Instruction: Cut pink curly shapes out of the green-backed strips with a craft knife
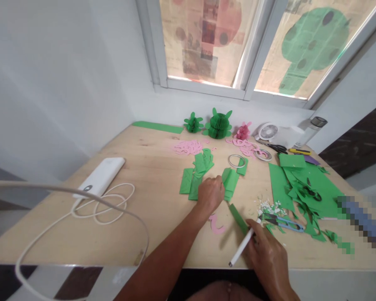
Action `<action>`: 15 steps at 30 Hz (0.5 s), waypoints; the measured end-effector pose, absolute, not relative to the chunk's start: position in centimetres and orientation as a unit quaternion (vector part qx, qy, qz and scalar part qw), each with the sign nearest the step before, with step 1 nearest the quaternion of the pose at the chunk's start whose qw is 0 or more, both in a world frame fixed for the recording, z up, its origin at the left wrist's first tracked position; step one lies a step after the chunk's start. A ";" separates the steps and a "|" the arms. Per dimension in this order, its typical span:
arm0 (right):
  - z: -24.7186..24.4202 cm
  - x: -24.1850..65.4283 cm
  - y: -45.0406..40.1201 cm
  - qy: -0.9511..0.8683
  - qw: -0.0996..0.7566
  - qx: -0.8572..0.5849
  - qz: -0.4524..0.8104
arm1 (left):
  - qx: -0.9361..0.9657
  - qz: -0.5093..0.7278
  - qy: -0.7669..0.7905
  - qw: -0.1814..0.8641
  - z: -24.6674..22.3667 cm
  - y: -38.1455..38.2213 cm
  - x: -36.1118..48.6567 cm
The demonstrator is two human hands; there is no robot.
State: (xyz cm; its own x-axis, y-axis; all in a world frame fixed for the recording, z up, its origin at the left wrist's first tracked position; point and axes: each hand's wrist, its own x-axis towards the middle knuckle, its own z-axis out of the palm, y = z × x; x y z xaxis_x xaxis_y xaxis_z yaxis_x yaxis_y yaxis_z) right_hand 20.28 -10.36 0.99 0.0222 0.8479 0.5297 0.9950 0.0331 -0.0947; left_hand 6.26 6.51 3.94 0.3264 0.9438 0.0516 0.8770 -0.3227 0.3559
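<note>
My left hand (210,193) is closed over the table between groups of green paper pieces. Its curled fingers touch or nearly touch a folded green paper stack (230,184); what they hold, if anything, is hidden. Flat green paper rectangles (186,181) lie on its other side. In my right hand (268,255) are a white pen (240,250), pointing down toward the table edge, and a narrow green paper strip (237,216) reaching forward from the fingers. A pink curved paper cutout (217,225) lies between my forearms. Just beyond my right hand are blue-handled scissors (285,223).
Green sheets and scraps (313,188) cover the right side, near white paper bits (271,207). Behind stand paper honeycomb figures (218,125), a small fan (268,132) and a bottle (311,130). Tape rings (236,161) lie mid-table. A white power bank (102,175) with a looping cable is left.
</note>
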 end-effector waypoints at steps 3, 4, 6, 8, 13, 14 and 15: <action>0.9 20.7 -10.1 -0.664 0.241 -0.692 -0.149 | 0.804 0.127 0.566 0.134 3.9 6.6 6.2; 0.8 20.8 -10.1 -0.656 0.245 -0.699 -0.142 | 0.804 0.127 0.565 0.134 3.9 6.6 6.2; 0.7 21.1 -9.9 -0.637 0.256 -0.716 -0.125 | 0.805 0.126 0.565 0.134 3.9 6.6 6.2; 0.7 21.4 -9.8 -0.619 0.271 -0.730 -0.101 | 0.806 0.127 0.563 0.133 3.9 6.7 6.2; 0.9 21.6 -9.7 -0.575 0.307 -0.757 -0.043 | 0.808 0.129 0.560 0.130 3.9 6.6 6.2; 0.9 21.6 -9.7 -0.570 0.313 -0.759 -0.035 | 0.808 0.129 0.560 0.130 3.8 6.6 6.2; 0.9 21.6 -9.7 -0.567 0.318 -0.760 -0.027 | 0.808 0.129 0.560 0.130 3.8 6.6 6.1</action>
